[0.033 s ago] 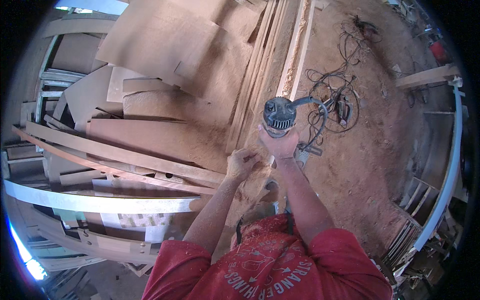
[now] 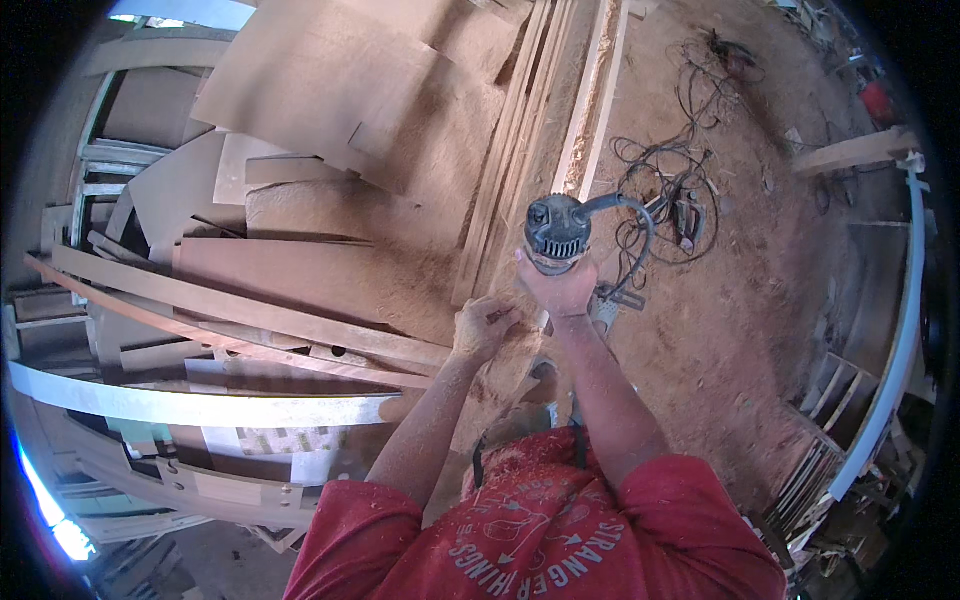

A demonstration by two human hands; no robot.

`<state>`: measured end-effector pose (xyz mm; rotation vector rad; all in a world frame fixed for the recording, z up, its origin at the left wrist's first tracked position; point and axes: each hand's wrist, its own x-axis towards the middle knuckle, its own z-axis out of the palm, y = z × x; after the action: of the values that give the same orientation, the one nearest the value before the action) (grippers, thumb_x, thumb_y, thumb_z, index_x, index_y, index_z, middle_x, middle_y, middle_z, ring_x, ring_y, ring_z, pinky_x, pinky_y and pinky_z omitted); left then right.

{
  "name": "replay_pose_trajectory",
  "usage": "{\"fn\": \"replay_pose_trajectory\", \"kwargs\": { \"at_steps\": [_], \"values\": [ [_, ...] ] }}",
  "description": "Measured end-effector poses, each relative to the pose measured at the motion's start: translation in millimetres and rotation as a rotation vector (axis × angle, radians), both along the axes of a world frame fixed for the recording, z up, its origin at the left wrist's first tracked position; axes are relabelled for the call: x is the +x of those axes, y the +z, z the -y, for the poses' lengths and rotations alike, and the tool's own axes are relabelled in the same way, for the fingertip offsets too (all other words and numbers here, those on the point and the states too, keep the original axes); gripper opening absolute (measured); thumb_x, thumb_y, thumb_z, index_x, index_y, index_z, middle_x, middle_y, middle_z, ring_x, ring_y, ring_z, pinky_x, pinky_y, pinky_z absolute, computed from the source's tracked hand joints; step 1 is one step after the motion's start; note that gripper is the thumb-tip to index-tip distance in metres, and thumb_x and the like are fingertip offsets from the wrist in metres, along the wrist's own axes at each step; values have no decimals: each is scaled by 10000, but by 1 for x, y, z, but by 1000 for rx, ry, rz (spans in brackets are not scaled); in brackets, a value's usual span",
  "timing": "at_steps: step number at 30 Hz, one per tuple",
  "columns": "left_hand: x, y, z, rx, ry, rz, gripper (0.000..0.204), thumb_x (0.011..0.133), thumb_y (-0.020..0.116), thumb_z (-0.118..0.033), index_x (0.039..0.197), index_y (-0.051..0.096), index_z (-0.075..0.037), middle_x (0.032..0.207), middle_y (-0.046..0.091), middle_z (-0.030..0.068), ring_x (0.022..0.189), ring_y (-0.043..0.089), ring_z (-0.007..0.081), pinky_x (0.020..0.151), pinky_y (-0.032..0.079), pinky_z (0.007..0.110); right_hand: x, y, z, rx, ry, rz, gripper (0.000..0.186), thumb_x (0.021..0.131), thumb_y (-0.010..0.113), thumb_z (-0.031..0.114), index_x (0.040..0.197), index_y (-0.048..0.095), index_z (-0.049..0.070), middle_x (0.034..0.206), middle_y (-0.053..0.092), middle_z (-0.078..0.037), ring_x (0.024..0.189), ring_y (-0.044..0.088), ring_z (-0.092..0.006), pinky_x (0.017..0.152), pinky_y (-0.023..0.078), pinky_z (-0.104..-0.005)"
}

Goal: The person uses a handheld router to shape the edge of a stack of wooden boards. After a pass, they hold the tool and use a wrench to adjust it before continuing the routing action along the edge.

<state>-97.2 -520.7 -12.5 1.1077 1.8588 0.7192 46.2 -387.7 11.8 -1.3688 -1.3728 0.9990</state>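
My right hand is closed round the body of a black power router, its vented top facing up. A thick black cord leaves the router on its right side. Under and beyond the router runs a long pale wooden board, with a line of wood shavings along it. The router hides its own base and bit. Left of the board's near end is my left hand, coated in sawdust. Its fingers are curled in, and whatever they hold, if anything, cannot be made out.
Long wooden strips lie left of the board. Broad sheets and stacked planks fill the left side. Tangled black cords lie on the sawdust-covered floor to the right, around a power tool. A blue-edged rack stands at far right.
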Motion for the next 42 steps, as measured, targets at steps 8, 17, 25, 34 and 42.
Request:
{"fn": "replay_pose_trajectory", "kwargs": {
  "at_steps": [8,17,25,34,42],
  "values": [
    [1,9,-3,-10,-32,-34,261,977,867,-222,1145,854,-23,1009,815,157,945,791,269,860,594,415,1,-35,-13,110,30,-110,587,667,1029,279,1146,790,38,995,831,-126,892,833,-257,833,670,-405],
    [2,10,-4,-9,-4,30,298,969,892,-254,1109,859,6,952,787,146,892,761,260,820,572,395,3,-37,-65,211,16,68,576,710,1027,304,1167,789,44,1005,841,-108,904,839,-267,842,675,-398],
    [1,5,-1,-22,46,75,296,986,885,-258,1131,859,-2,971,804,95,888,759,196,838,588,356,-10,19,-35,-112,-71,60,604,689,1039,383,1081,745,30,1004,835,-163,937,849,-314,860,680,-440],
    [-3,-1,-2,15,-34,73,308,973,872,-264,1183,868,-40,1141,839,169,1032,814,305,933,625,416,-4,-22,2,94,-36,52,569,657,1039,336,1052,749,46,949,792,-177,849,802,-372,796,657,-476],
    [-8,3,-2,-12,-74,-67,327,980,861,-309,1165,864,-39,1142,825,186,1060,789,389,943,606,474,-5,-35,-25,241,12,-85,578,661,1043,342,1077,754,63,993,804,-133,897,803,-323,829,658,-440]
  ]
}}
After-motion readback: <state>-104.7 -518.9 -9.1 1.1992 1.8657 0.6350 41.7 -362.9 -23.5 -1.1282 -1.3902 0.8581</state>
